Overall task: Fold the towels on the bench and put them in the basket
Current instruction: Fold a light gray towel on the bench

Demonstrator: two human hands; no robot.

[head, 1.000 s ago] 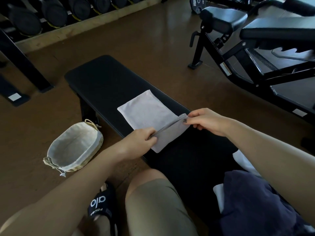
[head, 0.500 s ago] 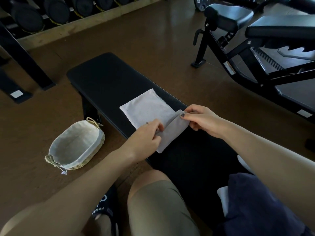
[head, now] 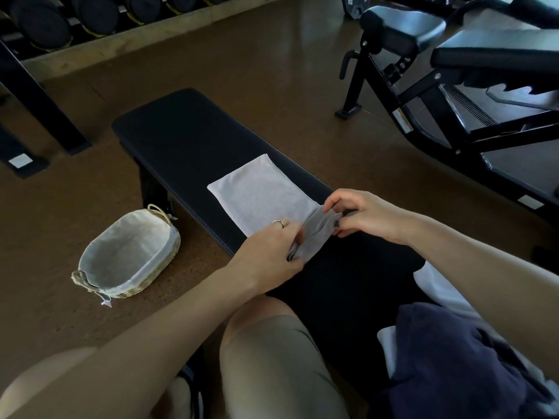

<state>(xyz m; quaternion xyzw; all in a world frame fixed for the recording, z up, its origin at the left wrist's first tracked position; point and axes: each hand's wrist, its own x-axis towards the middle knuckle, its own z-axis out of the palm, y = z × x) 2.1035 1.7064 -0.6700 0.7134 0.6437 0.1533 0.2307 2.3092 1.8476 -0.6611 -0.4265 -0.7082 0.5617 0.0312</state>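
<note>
A light grey towel lies flat across the black bench, its far part spread out. The towel's near end is lifted off the pad and bunched between my hands. My left hand, with a ring on one finger, grips the near left corner. My right hand pinches the near right corner. A cloth-lined wicker basket stands on the floor to the left of the bench, with nothing in it. A dark blue towel and a white towel are piled on the bench at the lower right.
An adjustable gym bench frame stands on the floor to the right. A rack of dumbbells runs along the back left, with a black rack leg on the floor. My knee is beside the bench edge.
Both hands have raised the towel's near end and drawn its two corners closer together, so the end is now bunched. The left hand has shifted right along the edge.
</note>
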